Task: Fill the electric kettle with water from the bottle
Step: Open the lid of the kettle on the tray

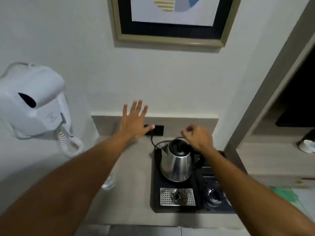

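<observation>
A steel electric kettle with a black lid stands on a black tray on the grey counter. My right hand hovers just behind and above the kettle's lid, its fingers curled and holding nothing that I can see. My left hand is stretched out flat with fingers spread, near the black wall socket at the back. A clear plastic bottle shows partly beneath my left forearm, left of the tray.
A white wall-mounted hair dryer with a coiled cord hangs at the left. The tray also holds a perforated metal drip plate and glasses. A framed picture hangs above. A shelf unit stands at the right.
</observation>
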{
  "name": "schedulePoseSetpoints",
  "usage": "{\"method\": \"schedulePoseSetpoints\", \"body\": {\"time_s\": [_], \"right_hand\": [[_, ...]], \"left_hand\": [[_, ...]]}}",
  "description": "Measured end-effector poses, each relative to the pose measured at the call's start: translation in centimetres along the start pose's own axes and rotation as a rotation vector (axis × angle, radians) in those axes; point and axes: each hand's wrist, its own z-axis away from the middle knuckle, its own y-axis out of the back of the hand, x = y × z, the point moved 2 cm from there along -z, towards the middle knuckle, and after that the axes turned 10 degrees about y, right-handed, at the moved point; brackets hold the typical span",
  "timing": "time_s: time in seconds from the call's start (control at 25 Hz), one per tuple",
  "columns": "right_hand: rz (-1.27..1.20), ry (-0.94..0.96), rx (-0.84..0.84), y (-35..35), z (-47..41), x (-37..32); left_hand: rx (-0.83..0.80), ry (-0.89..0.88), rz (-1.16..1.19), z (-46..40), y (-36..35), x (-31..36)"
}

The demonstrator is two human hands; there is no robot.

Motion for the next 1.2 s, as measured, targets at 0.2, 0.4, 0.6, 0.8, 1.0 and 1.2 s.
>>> {"method": "schedulePoseSetpoints", "body": {"time_s": [0.2,0.4,0.6,0.8,1.0,1.2], "right_hand": [[0.264,-0.028,-0.072,-5.5,3.5,1.0],[0.294,0.028,-0.060,-5.2,2.1,1.4],[0.243,0.078,-0.178,-4.8,0.8,1.7],[-0.524,-0.069,-0.092,-2.2,1.8,5.4],[-0.649,-0.204,-0.134,-3.8,4.1,8.0],[-0.716,-0.228,-0.167,-3.5,4.0,7.4]], "left_hand": [[-0.186,-0.039,0.044,5.6,-8.7,1.4],[-0.224,-0.101,0.045,7.0,-10.3,1.9],[-0.207,-0.119,0.102,6.9,-9.2,1.9],[-0.157,-0.106,0.134,6.4,-7.3,1.1],[-0.179,-0.116,0.111,8.1,-7.2,0.6],[-0.167,0.032,0.232,10.0,-6.4,0.4]]}}
